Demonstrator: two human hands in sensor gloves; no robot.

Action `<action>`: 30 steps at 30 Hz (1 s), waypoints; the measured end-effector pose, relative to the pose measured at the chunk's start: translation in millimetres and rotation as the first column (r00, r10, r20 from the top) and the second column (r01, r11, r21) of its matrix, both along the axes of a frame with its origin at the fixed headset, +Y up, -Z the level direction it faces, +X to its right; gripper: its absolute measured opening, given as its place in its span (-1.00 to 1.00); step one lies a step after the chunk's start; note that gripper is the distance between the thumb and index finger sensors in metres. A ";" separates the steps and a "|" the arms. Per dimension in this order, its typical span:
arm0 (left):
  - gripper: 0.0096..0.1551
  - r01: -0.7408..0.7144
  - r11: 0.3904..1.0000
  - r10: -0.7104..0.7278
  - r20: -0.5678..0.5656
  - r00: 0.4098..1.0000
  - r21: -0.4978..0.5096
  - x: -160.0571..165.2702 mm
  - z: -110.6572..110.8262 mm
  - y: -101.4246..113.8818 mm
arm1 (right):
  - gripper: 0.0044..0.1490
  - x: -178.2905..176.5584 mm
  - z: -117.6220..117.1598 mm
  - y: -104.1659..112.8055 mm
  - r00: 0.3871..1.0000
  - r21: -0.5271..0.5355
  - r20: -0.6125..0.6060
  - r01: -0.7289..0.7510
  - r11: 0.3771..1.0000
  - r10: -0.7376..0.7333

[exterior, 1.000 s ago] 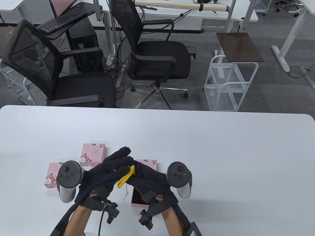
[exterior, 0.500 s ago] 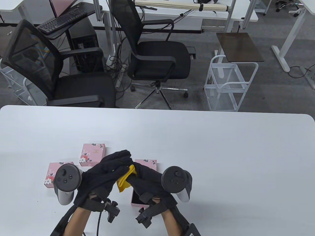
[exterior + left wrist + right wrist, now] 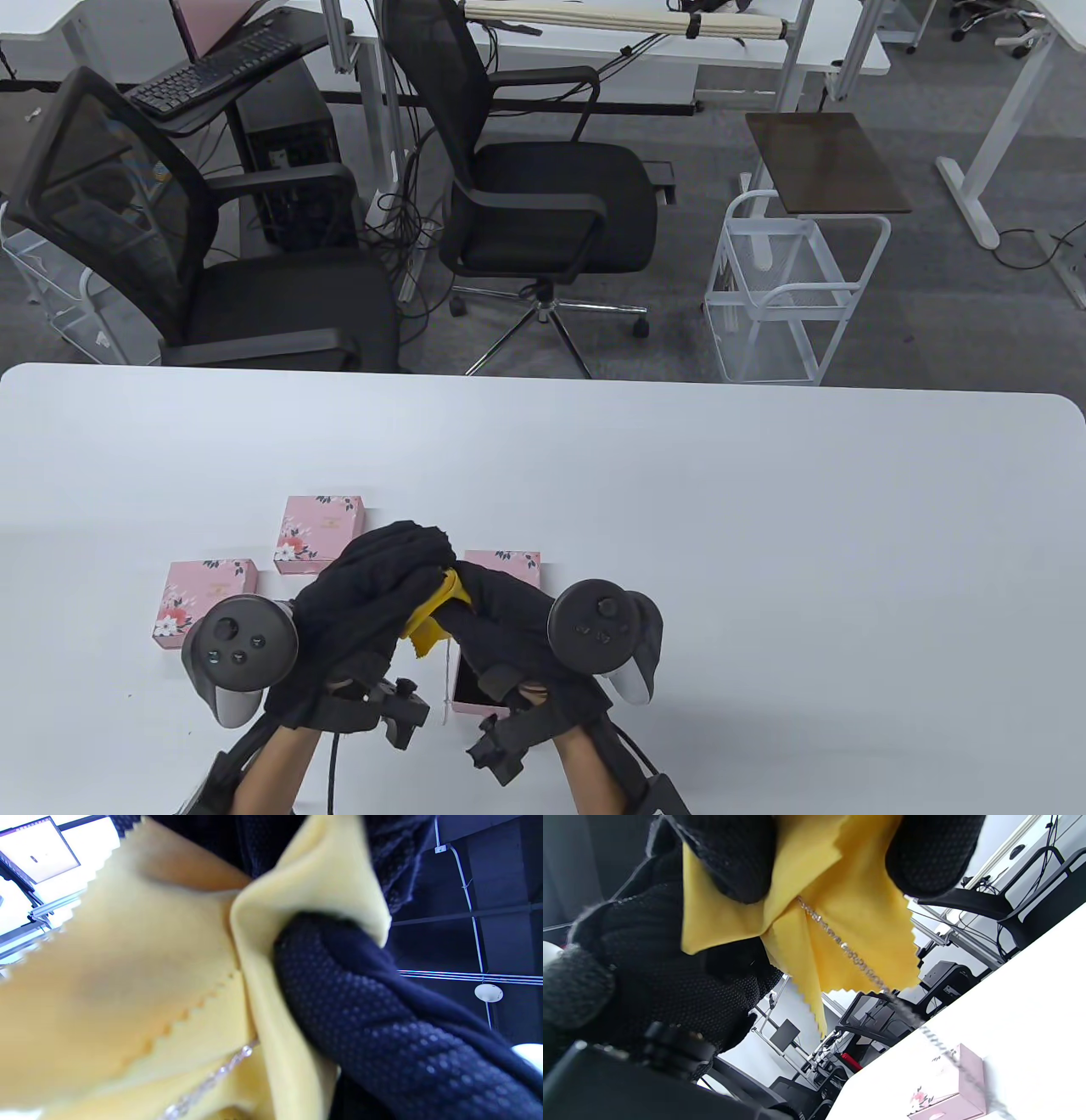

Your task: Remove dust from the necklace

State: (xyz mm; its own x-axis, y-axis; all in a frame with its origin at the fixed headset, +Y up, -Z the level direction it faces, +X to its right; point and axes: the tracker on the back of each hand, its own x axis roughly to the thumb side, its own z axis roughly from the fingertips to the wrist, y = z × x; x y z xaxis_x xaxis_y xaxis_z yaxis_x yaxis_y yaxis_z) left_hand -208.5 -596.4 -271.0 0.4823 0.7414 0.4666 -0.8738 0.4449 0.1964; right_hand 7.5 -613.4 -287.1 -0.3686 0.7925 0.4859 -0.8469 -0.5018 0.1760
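My two gloved hands meet above the table's near left part. My right hand pinches a folded yellow cloth between two fingers. The cloth is wrapped around a thin silver necklace. The chain runs out of the fold and hangs down beside an open pink box. My left hand is curled over the top of the cloth and seems to hold the chain's upper end, which is hidden. The left wrist view shows the cloth and a bit of chain.
Two closed pink floral boxes lie left of my hands. A pink lid lies behind them. One pink box also shows in the right wrist view. Office chairs and a wire cart stand beyond the table's far edge.
Both hands have shifted slightly toward me and closed tighter over the cloth. The cloth is more bunched. The chain now hangs straight down at the open box's left edge.
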 end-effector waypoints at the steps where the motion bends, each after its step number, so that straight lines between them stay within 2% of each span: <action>1: -0.60 0.005 1.000 -0.005 -0.005 1.000 0.005 0.7 0.4 -0.1 | -0.51 0.2 0.1 0.0 1.000 -0.001 0.005 -0.006 1.000 0.006; 5: -0.60 -0.010 1.000 0.010 -0.006 1.000 0.027 1.4 2.0 1.2 | -0.51 -0.5 1.1 -1.8 0.998 0.012 0.051 -0.024 1.000 0.024; 9: -0.60 -0.004 0.999 0.005 -0.012 1.000 0.039 1.1 2.3 1.2 | -0.52 -3.5 2.4 -0.2 0.999 0.015 0.016 -0.049 0.999 0.049; 14: -0.59 -0.074 0.997 0.074 0.048 0.996 0.006 -1.5 -0.8 0.3 | -0.51 -1.7 1.4 -3.4 0.995 0.016 0.072 -0.065 0.998 0.064; 17: -0.59 -0.049 0.999 0.049 0.041 0.998 0.009 -3.2 -1.1 1.0 | -0.53 -3.9 0.5 -3.7 0.997 0.001 0.015 -0.073 0.997 0.073; 23: -0.59 -0.089 0.996 0.089 0.059 0.994 0.003 -3.7 -1.5 1.3 | -0.52 -5.4 0.8 -6.7 0.984 0.041 0.099 -0.150 0.988 0.145; 26: -0.59 -0.084 0.996 0.084 0.059 0.995 0.004 -3.8 -1.9 0.7 | -0.53 -6.8 0.2 -6.3 0.985 0.032 0.054 -0.167 0.985 0.165; 30: -0.59 -0.113 0.993 0.112 0.050 0.992 0.018 -3.6 -2.3 -0.3 | -0.52 -7.0 0.5 -6.9 0.978 0.045 0.099 -0.191 0.981 0.185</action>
State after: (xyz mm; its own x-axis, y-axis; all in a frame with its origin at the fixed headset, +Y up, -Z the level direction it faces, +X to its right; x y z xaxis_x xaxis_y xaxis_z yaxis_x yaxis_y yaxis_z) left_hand -212.1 -596.7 -273.3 0.3726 0.7797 0.5033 -0.9269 0.3396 0.1601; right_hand 0.5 -620.3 -286.6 -0.5547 0.6779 0.4824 -0.7479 -0.6603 0.0680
